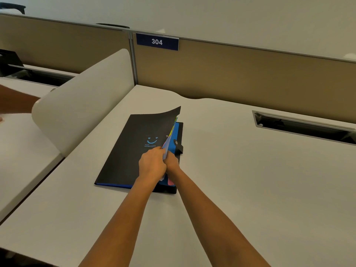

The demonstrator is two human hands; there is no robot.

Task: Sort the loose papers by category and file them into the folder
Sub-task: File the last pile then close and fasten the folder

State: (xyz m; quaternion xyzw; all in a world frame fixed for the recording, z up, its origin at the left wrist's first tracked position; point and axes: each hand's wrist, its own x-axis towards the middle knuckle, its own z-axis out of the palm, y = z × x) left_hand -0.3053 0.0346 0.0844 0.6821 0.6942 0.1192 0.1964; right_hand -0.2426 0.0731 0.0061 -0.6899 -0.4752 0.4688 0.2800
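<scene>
A black folder (131, 151) with a blue smiley on its cover lies on the white desk (250, 180), its right edge lifted. Coloured dividers (172, 132) in yellow, green, pink and blue fan out along that edge, over a blue inner pocket with a black snap strap (178, 146). My left hand (152, 164) rests on the cover and pinches the cover edge and the top dividers. My right hand (172, 162) sits just beside it, fingers tucked in between the dividers, partly hidden by them. No loose papers show on the desk.
A curved white side screen (86, 105) stands left of the folder. Tan partition panels with a "304" sign (157, 41) close the back. A cable slot (304, 126) is sunk in the desk at right. Another person's arm (13, 101) reaches over the neighbouring desk at far left.
</scene>
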